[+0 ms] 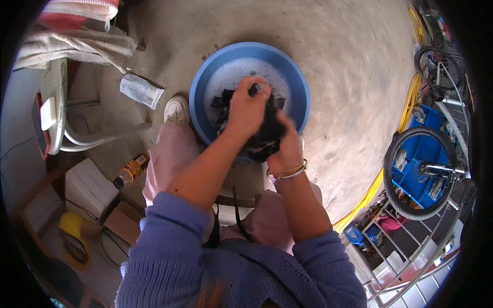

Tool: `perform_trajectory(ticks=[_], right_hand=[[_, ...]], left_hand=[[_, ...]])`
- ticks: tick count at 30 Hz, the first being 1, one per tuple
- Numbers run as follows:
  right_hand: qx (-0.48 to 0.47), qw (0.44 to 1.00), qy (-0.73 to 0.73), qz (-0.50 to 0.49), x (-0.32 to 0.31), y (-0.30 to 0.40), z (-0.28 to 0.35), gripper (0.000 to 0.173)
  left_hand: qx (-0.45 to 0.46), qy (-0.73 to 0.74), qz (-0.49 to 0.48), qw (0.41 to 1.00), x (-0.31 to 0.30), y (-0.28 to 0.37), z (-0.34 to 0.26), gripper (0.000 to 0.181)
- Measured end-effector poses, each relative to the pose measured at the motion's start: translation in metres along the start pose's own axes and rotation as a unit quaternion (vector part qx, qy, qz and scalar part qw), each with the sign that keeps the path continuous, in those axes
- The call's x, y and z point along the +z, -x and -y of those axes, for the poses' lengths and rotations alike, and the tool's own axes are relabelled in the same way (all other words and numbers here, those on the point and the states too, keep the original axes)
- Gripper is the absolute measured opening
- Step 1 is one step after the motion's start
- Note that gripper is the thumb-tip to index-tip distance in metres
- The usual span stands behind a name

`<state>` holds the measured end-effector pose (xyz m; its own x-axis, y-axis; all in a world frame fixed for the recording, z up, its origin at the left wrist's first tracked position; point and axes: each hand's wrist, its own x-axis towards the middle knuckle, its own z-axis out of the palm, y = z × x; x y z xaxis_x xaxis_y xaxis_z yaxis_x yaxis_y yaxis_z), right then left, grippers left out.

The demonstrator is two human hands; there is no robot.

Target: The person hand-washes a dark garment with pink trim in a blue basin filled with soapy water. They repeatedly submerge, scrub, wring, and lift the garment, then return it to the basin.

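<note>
A round blue plastic basin (198, 90) stands on the floor between my feet, holding sudsy water (246, 67). Above it, my left hand (249, 106) grips black wet cloth (271, 129), a bit of which pokes up between thumb and fingers. My right hand (287, 140), with bracelets at the wrist, is closed around the lower part of the same cloth and looks slightly blurred. More dark fabric (221, 102) lies in the suds at the basin's left side.
A white packet (141, 91) lies by my left shoe (177, 109). Left are a metal-legged chair (59, 111), a bottle (131, 170) and boxes (90, 188). On the right are a bicycle wheel (391, 173), yellow hose (377, 184), a blue wheeled platform (421, 154) and metal railings (414, 235).
</note>
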<state>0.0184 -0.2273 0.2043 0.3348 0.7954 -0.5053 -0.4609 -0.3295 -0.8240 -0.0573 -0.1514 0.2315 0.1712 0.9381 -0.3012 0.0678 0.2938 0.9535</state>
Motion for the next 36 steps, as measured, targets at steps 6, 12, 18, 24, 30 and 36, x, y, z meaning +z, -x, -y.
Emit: perform_trajectory(ticks=[6,12,18,24,30,36], right_hand=[[0.171,0.946,-0.272,0.051,-0.021,-0.014,0.032,0.031],[0.102,0.944,-0.31,-0.055,0.015,0.009,0.026,0.031],[0.141,0.97,-0.189,-0.058,0.01,0.01,0.034,0.036],[0.096,0.96,-0.248,0.083,-0.02,0.0,0.058,0.057],[0.127,0.953,-0.27,0.056,0.018,0.024,0.051,0.059],[0.101,0.959,-0.249,0.087,0.014,0.015,0.042,0.058]], left_hand=[[0.233,-0.087,0.049,0.967,0.008,0.043,-0.015,0.023],[0.151,-0.116,0.075,0.979,0.004,0.022,-0.01,0.02],[-0.103,0.035,0.032,0.994,-0.005,0.002,-0.002,0.025],[0.296,-0.16,0.176,0.925,0.015,0.052,-0.021,0.046],[0.118,-0.171,0.097,0.973,-0.005,0.018,-0.016,0.037],[0.099,0.056,0.009,0.993,-0.017,0.02,-0.047,0.027]])
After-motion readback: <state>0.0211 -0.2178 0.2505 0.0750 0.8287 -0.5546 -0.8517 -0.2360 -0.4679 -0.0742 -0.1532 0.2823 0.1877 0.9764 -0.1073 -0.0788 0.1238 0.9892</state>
